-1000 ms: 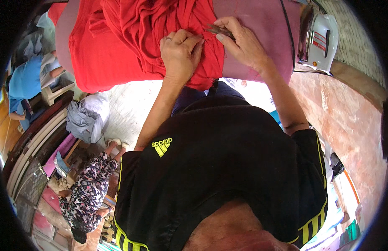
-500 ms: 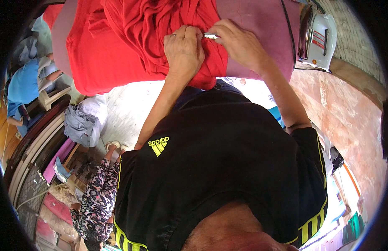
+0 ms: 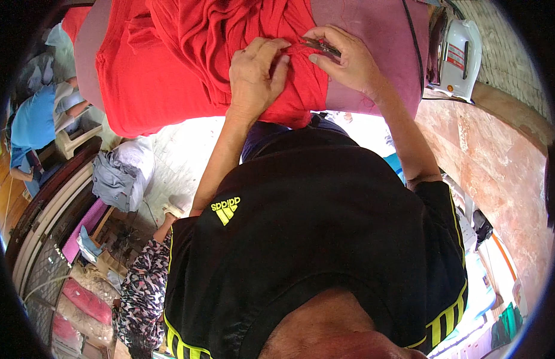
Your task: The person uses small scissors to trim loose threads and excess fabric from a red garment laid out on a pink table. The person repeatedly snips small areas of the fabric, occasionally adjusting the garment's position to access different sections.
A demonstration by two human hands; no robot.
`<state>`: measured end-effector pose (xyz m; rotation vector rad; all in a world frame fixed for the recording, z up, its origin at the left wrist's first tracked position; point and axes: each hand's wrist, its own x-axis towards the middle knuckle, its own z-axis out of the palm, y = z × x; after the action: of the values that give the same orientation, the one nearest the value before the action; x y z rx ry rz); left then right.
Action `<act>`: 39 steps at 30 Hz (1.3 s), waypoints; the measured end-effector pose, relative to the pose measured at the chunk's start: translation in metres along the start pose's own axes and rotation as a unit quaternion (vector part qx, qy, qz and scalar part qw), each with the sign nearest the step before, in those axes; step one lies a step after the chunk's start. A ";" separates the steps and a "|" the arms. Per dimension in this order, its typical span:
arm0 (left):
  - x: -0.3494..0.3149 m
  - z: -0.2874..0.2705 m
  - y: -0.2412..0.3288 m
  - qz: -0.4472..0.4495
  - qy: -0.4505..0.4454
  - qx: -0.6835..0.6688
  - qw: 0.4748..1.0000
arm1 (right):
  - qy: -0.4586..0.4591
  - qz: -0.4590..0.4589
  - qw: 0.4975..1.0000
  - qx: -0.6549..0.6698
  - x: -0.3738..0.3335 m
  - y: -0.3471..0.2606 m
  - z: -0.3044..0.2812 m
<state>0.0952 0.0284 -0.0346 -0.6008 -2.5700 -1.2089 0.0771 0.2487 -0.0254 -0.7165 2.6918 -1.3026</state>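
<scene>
On the board, left hand [image 3: 253, 75] still pinches red cloth [image 3: 170, 72]; right hand [image 3: 349, 60] grips small scissors [image 3: 321, 46]. Both hands sit where they were; scissors now angled flatter.

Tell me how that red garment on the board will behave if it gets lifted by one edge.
The red garment lies in soft folds and hangs over the padded board, so it would likely go floppy and drape. It bunches under the left hand, suggesting thin, light cloth. The right hand pinches it easily, so probably not slippery.

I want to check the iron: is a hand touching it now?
No, both hands, left hand and right hand, rest on the red cloth; the iron stands apart.
</scene>
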 end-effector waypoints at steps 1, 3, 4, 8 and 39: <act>0.001 0.001 0.002 0.002 0.002 0.012 1.000 | 0.000 0.003 1.000 -0.003 0.000 0.001 0.001; 0.001 0.002 0.006 0.007 0.005 0.037 0.999 | 0.016 -0.005 1.000 -0.005 0.000 0.003 0.004; 0.000 0.003 0.003 0.016 0.008 0.033 0.999 | 0.024 -0.009 1.000 -0.005 -0.001 0.004 0.006; -0.009 0.001 -0.010 0.094 0.019 0.013 0.995 | 0.041 -0.003 0.999 0.028 -0.001 0.006 0.012; 0.037 -0.011 -0.016 -0.098 -0.127 -0.178 0.971 | 0.095 0.097 0.969 0.206 0.041 -0.002 0.002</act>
<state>0.0557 0.0203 -0.0244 -0.6174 -2.6869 -1.7922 0.0424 0.2282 -0.0198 -0.2885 2.4119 -1.8689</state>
